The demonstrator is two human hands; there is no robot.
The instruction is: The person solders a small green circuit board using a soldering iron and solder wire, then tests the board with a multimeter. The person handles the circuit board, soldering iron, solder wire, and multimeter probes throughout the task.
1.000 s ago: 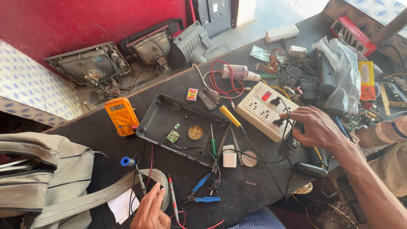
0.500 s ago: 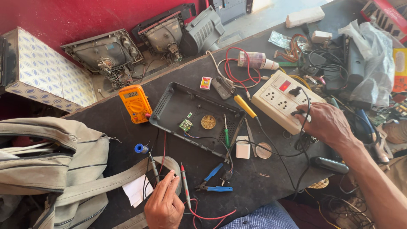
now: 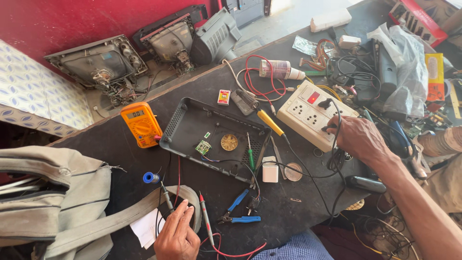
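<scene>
My right hand [image 3: 361,139] is at the near edge of the white socket board [image 3: 308,113], with its fingertips pinched on a black plug [image 3: 329,128] whose cable runs down across the table. My left hand [image 3: 177,235] lies flat on the grey bag strap [image 3: 120,216] at the table's front edge and holds nothing. Its fingertips lie between the black probe [image 3: 166,197] and the red probe [image 3: 206,217]. An open black plastic case [image 3: 187,120] holding a small green circuit board [image 3: 203,147] sits in the middle. The orange multimeter [image 3: 140,124] lies to its left.
Blue-handled pliers [image 3: 239,215], a yellow-handled soldering iron [image 3: 269,123], a green screwdriver [image 3: 250,155], a white adapter [image 3: 270,173] and a blue solder spool [image 3: 150,177] lie around the case. Tangled cables and plastic bags [image 3: 404,72] crowd the right. Bare picture tubes [image 3: 96,65] stand behind.
My left hand has slid forward, further onto the strap and towards the probes. My right hand has stayed at the socket board's edge. The view has shifted slightly.
</scene>
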